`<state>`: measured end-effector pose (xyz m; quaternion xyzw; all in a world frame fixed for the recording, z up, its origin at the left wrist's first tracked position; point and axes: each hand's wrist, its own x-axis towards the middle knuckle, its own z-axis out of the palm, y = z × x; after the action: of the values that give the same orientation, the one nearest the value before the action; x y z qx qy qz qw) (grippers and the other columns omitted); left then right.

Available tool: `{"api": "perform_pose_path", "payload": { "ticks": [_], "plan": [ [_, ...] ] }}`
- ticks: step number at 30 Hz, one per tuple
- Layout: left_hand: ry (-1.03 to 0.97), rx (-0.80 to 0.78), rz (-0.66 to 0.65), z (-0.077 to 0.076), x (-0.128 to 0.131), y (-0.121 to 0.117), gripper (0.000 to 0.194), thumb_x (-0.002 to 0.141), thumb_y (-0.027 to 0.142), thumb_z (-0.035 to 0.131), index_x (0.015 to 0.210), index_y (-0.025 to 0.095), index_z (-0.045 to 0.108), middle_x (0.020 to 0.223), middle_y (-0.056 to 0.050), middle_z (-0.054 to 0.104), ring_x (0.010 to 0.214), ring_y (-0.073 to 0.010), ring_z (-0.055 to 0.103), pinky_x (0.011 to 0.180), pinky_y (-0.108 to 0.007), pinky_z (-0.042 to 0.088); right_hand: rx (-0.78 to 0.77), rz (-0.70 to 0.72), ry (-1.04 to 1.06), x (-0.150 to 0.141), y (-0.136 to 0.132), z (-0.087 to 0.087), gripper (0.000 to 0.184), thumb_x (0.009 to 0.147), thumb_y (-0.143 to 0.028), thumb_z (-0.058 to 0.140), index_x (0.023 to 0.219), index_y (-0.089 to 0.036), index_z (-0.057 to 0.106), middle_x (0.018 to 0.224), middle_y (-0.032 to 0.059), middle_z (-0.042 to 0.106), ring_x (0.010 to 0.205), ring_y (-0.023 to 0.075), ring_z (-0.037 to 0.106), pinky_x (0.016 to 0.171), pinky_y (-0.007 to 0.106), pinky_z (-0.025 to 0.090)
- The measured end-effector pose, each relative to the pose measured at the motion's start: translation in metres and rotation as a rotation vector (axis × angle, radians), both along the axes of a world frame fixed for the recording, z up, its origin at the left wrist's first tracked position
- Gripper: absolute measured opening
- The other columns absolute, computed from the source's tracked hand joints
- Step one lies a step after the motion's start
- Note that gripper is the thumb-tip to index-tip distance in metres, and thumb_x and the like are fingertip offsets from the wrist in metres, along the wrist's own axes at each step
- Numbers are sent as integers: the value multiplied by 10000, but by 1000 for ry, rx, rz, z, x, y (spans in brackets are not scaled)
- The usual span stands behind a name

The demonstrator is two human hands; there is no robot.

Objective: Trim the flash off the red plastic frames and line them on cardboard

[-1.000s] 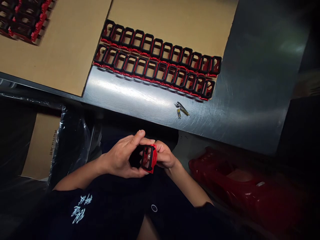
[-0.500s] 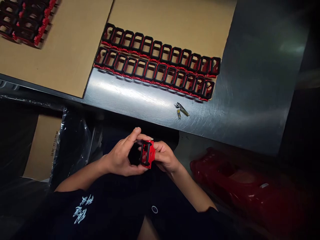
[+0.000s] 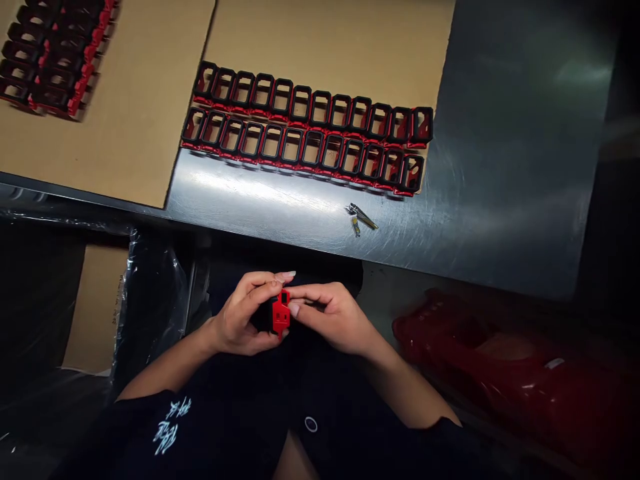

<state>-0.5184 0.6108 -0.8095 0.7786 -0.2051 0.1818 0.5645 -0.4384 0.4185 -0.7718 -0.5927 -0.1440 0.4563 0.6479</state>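
Between my hands, in front of my body and below the table edge, is a small red and black plastic frame (image 3: 281,316). My left hand (image 3: 246,313) grips it from the left, fingers on its upper end and thumb at its lower end. From the right, my right hand (image 3: 333,315) touches the red side with thumb and forefinger. A red face with small square openings shows; the black rim lies mostly hidden on its left. Two rows of like red and black frames (image 3: 301,133) stand on the cardboard beyond my hands.
A metal table (image 3: 500,193) bears cardboard sheets (image 3: 135,133). Small pliers or snips (image 3: 362,217) lie near its front edge. More frames (image 3: 55,60) stand at the upper left. A plastic-lined box (image 3: 150,280) is at left; a red, shiny wrapped bundle (image 3: 500,373) is at lower right.
The held frame has turned, so its red face shows instead of its opening. My left fingers have closed in over its top, and my right hand has shifted its hold. The view has moved slightly.
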Motion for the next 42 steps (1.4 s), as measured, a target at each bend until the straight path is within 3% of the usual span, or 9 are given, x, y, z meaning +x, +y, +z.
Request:
{"api": "perform_pose_path", "payload": {
  "ticks": [5, 10, 15, 21, 29, 37, 42],
  "plan": [
    [-34, 16, -28, 0, 1, -2, 826, 812, 213, 784, 1531, 175, 378, 1250, -147, 510, 1248, -346, 639, 979, -498, 613, -75, -20, -93, -1, 6, -3, 345, 931, -427, 650, 832, -127, 786, 665, 14, 619, 581, 109, 479, 542, 212, 352],
    [-50, 27, -39, 0, 2, -2, 816, 817, 222, 791, 1524, 184, 385, 1253, -146, 520, 1230, -347, 654, 970, -495, 616, -107, 41, -196, 3, 4, 5, 428, 969, -431, 578, 696, -133, 720, 620, -2, 565, 554, 101, 431, 524, 216, 315],
    [-25, 1, -63, -2, 0, -2, 828, 808, 261, 810, 1519, 179, 392, 1255, -151, 520, 1228, -353, 654, 983, -510, 605, -87, 128, -217, 7, -3, 6, 426, 1001, -379, 519, 726, -117, 713, 588, -25, 506, 530, 81, 333, 508, 223, 254],
    [-23, 3, -88, 1, 1, -2, 828, 818, 243, 797, 1530, 166, 383, 1256, -146, 518, 1243, -347, 646, 986, -500, 610, 3, 188, -188, 12, -10, 4, 344, 1011, -319, 513, 878, -119, 759, 648, -33, 521, 573, 79, 353, 547, 207, 285],
    [-9, -17, -119, 3, 2, -1, 818, 811, 257, 810, 1519, 180, 407, 1223, -140, 556, 1217, -351, 664, 970, -506, 617, -72, 167, -143, 11, -4, 3, 371, 950, -350, 557, 704, -117, 711, 588, -31, 461, 553, 85, 341, 533, 225, 267],
    [8, -20, -125, 6, 0, -1, 810, 826, 284, 802, 1522, 166, 405, 1218, -142, 553, 1218, -344, 663, 969, -486, 621, 46, 203, -65, 16, -8, 9, 300, 949, -291, 559, 775, -127, 739, 627, -31, 524, 573, 87, 391, 566, 204, 326],
    [25, -1, -129, 5, 0, -1, 813, 819, 287, 808, 1523, 210, 410, 1214, -128, 566, 1218, -335, 664, 972, -481, 623, -21, 187, -72, 15, -7, 8, 315, 917, -300, 580, 690, -119, 704, 599, -31, 492, 565, 83, 371, 539, 204, 299]
  ]
}}
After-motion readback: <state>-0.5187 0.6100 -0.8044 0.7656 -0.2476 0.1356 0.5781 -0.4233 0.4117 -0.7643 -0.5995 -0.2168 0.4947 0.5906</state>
